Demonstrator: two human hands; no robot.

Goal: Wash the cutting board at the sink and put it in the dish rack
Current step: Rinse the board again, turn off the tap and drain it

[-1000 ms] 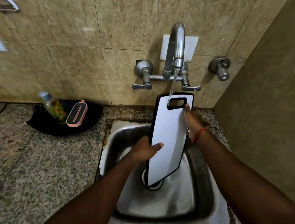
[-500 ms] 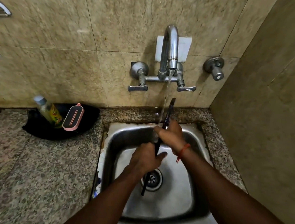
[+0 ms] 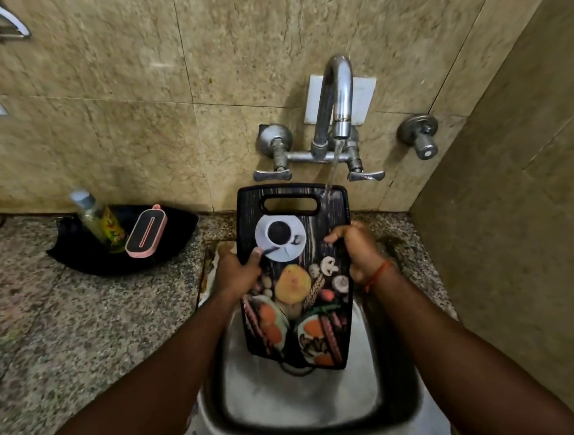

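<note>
A black cutting board (image 3: 298, 285) printed with a coffee cup and vegetables is held upright over the steel sink (image 3: 304, 408), printed face toward me, handle slot at the top. My left hand (image 3: 240, 272) grips its left edge, thumb on the face. My right hand (image 3: 358, 249), with a red thread at the wrist, grips the right edge. Water runs from the wall tap (image 3: 337, 110) onto the board's upper right corner. No dish rack is in view.
A black tray (image 3: 82, 257) on the speckled granite counter (image 3: 65, 337) holds a dish-soap bottle (image 3: 98, 221) and a pink scrubber (image 3: 146, 232). Tiled walls stand behind and close at the right. A separate valve (image 3: 420, 138) sticks out right of the tap.
The board was turned over: its white side faced me, then it was edge-on, and now the printed side faces me. Both hands shifted to its side edges.
</note>
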